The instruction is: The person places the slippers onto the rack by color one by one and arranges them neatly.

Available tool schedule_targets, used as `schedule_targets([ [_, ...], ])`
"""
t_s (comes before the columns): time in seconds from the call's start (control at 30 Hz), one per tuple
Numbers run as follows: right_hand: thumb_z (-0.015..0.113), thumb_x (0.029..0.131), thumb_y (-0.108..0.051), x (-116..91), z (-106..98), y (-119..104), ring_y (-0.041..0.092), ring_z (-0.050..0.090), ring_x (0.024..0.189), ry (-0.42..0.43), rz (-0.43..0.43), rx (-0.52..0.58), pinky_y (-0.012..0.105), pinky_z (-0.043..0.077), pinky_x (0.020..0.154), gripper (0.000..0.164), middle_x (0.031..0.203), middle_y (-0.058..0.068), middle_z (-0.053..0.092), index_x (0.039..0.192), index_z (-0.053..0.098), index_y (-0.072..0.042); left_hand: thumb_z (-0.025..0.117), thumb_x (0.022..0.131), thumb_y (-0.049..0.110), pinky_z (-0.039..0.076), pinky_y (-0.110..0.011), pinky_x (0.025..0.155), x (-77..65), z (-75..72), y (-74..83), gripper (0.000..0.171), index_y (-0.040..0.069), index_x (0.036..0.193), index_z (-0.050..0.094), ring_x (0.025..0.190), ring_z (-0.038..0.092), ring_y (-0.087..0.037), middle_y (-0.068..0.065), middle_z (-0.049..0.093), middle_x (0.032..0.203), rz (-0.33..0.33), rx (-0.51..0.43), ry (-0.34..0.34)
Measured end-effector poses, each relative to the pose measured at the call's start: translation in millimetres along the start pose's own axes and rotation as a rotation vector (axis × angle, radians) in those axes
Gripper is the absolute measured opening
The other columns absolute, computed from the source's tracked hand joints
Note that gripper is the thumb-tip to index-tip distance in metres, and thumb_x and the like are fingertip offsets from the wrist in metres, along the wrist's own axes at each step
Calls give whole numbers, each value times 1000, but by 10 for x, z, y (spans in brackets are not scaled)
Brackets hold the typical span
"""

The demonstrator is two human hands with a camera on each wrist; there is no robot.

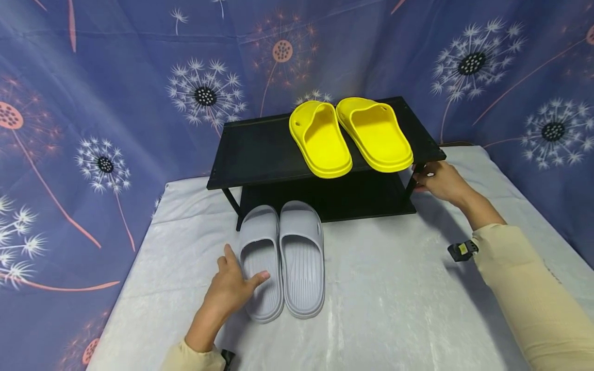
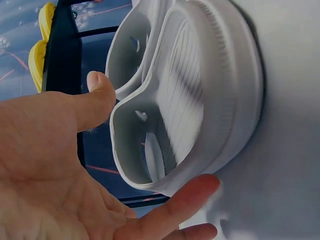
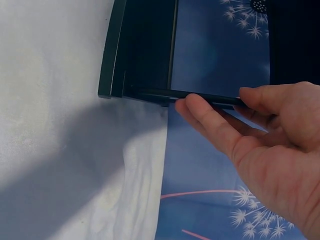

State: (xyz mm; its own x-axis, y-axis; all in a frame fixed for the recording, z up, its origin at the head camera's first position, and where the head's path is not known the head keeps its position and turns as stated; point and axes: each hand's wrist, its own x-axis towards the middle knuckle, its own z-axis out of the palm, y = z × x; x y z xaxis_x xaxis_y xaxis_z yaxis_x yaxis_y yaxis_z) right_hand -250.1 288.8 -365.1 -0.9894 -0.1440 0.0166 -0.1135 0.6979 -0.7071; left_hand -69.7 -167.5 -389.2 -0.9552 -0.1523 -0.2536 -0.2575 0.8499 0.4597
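A low black two-tier shoe rack (image 1: 257, 152) stands at the back. My right hand (image 1: 443, 181) is at its right end, gripping a rack leg (image 3: 160, 93), thumb on one side and fingers on the other in the right wrist view. Side by side in front of the rack's left half lie a left grey slipper (image 1: 263, 281) and a right grey slipper (image 1: 303, 275), toes toward the rack's lower shelf. My left hand (image 1: 227, 288) is beside the left one, thumb and fingers spread, the thumb overlapping that slipper in the head view.
Two yellow slippers (image 1: 327, 147) sit on the right part of the upper board, heels toward me. A pale cloth (image 1: 371, 288) covers the table. Behind it hangs a blue curtain (image 1: 139, 77) with a dandelion print, close to the rack's back.
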Motion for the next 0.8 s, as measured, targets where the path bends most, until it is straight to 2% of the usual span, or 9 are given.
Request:
schedule_targets([
  [0.33, 52, 95, -1, 13, 4, -8, 41, 66, 88, 12, -8, 41, 22, 59, 62, 29, 109, 29, 51, 122, 46, 8, 63, 83, 63, 46, -62, 89, -42, 33, 62, 120, -10, 148, -5, 113, 47, -57, -37, 19, 147, -14, 17, -8],
  [0.63, 54, 94, -2, 2, 16, 3, 39, 67, 86, 19, -8, 34, 20, 58, 60, 27, 107, 29, 53, 119, 48, 8, 62, 75, 74, 48, -62, 84, -57, 115, 78, 128, -12, 147, 1, 112, 49, -55, -37, 27, 141, -9, 82, 1],
  [0.8, 54, 94, -1, -3, 19, 1, 39, 67, 86, 23, -7, 27, 19, 58, 59, 26, 105, 29, 54, 118, 48, 7, 65, 72, 75, 47, -63, 86, -61, 149, 89, 131, -13, 147, 3, 114, 46, -57, -36, 28, 140, -8, 92, 16],
])
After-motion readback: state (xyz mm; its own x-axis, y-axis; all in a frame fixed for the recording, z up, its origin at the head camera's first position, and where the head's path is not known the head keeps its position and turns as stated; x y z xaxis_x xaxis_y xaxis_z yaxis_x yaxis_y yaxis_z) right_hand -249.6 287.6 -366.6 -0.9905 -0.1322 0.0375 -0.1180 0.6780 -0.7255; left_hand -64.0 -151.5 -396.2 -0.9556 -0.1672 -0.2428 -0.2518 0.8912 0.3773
